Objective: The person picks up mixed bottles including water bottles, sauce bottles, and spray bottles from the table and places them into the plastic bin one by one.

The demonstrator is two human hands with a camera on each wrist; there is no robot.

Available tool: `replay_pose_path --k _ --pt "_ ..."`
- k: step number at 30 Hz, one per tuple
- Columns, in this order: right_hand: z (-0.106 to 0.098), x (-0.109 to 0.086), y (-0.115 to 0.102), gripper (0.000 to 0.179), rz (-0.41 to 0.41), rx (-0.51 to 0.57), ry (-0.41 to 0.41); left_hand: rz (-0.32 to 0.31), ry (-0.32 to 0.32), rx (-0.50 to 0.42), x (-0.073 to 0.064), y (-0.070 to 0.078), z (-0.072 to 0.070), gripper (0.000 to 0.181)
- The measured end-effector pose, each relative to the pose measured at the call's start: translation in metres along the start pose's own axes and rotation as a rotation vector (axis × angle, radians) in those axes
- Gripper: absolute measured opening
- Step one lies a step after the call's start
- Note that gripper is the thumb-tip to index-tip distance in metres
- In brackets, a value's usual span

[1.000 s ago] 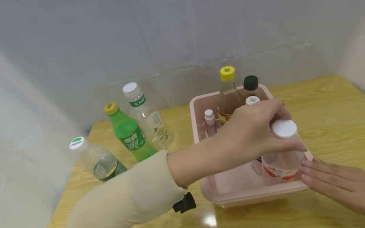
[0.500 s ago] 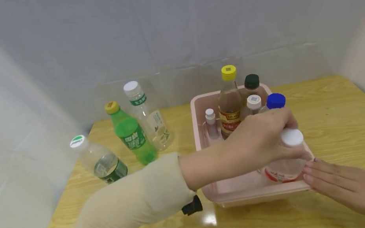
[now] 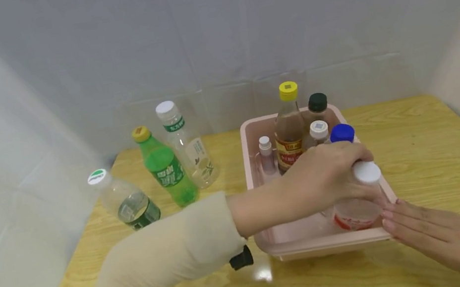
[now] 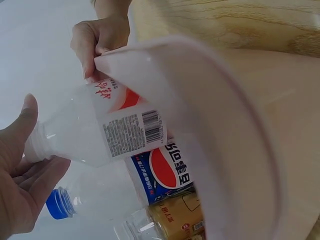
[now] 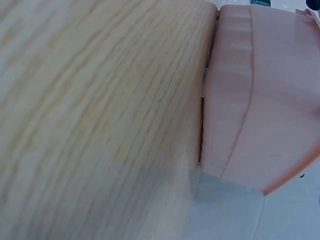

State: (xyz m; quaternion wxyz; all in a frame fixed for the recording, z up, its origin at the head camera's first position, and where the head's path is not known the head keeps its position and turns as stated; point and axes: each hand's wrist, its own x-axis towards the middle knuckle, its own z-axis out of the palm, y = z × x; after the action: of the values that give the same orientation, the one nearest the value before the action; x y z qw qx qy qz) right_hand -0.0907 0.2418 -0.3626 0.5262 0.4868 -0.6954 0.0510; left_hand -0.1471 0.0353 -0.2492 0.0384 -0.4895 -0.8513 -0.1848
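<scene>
My left hand (image 3: 330,178) holds a clear plastic bottle (image 3: 356,216) by its neck, under the white cap. Thumb and fingers wrap the neck in the left wrist view, where the bottle's red-and-white label (image 4: 132,130) shows. This bottle stands in the front right corner of a pink plastic bin (image 3: 309,245). At that same corner, my right hand (image 3: 441,235) grips the rim, a finger bent over it in the left wrist view. Close behind the held bottle is a Pepsi bottle with a blue cap (image 3: 342,133), its blue label (image 4: 162,170) facing the left wrist camera.
Also in the bin are a yellow-capped bottle (image 3: 289,134), a dark-capped bottle (image 3: 317,102), a white-capped bottle (image 3: 318,129) and a small bottle (image 3: 267,157). Left of it on the wooden table (image 3: 419,143) stand a green bottle (image 3: 166,171) and two clear bottles (image 3: 193,157).
My left hand has shifted right and nearer with the bottle, uncovering the blue cap. That cap has since moved slightly left and nearer. My right hand stays at the corner.
</scene>
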Motion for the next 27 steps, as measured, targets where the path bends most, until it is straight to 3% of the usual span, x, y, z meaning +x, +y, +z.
replay_pose_path --k 3,7,9,14,17,20,27 --pt "0.0 0.001 0.0 0.04 0.001 -0.015 -0.003 0.005 -0.012 -0.012 -0.001 -0.002 -0.002 0.05" --pt "0.004 0.0 0.001 0.037 -0.01 0.071 0.076 -0.013 -0.026 -0.027 -0.002 -0.003 -0.005 0.055" --pt "0.006 -0.001 0.002 0.034 -0.023 0.169 0.128 -0.025 -0.02 -0.026 -0.004 -0.004 -0.007 0.057" --pt "0.011 -0.006 0.003 0.029 -0.028 0.288 0.209 0.002 0.044 -0.051 -0.012 -0.009 -0.01 0.055" --pt "0.011 -0.008 0.003 0.029 -0.018 0.284 0.198 0.049 0.083 -0.073 -0.017 -0.013 -0.011 0.049" --pt "0.011 -0.009 0.003 0.029 -0.015 0.284 0.199 0.071 0.117 -0.075 -0.022 -0.016 -0.014 0.055" --pt "0.012 -0.008 0.004 0.027 -0.022 0.315 0.228 0.044 0.212 -0.087 -0.038 -0.026 -0.025 0.077"
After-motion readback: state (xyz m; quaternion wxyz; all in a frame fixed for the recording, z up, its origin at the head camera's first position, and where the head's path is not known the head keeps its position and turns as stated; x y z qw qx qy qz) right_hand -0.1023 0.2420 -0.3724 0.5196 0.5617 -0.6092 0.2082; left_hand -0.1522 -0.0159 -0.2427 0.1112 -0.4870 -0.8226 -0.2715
